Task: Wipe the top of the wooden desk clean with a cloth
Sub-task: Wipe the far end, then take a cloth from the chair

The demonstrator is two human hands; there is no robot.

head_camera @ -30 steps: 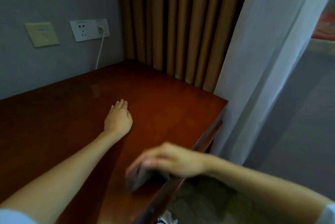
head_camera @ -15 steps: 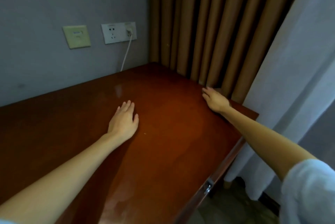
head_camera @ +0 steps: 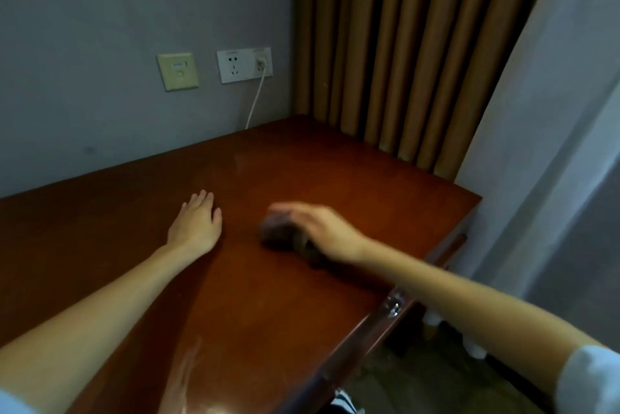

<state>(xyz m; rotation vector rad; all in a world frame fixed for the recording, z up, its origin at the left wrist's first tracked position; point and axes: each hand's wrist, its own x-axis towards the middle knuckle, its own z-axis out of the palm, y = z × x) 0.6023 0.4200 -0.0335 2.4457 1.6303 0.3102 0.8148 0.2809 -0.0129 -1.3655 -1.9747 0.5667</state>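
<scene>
The reddish-brown wooden desk [head_camera: 335,172] fills the lower left of the head view, its top glossy. A dark, bunched cloth [head_camera: 281,235] lies near the middle of the desktop. My right hand [head_camera: 322,229] presses down on it from the right, fingers blurred by motion, part of the cloth showing under the wrist. My left hand [head_camera: 198,222] rests flat on the desk a short way left of the cloth, fingers apart, holding nothing.
A grey wall with a beige switch plate [head_camera: 177,71] and a white socket [head_camera: 244,64] with a plugged-in cable stands behind the desk. Brown curtains [head_camera: 402,44] and a sheer white curtain [head_camera: 553,145] hang at the desk's far right edge. A drawer lock [head_camera: 393,308] sits on the front edge.
My right hand swept from the desk's front edge to the far right edge by the curtains, then back to the middle with the cloth. The left hand stayed flat in place.
</scene>
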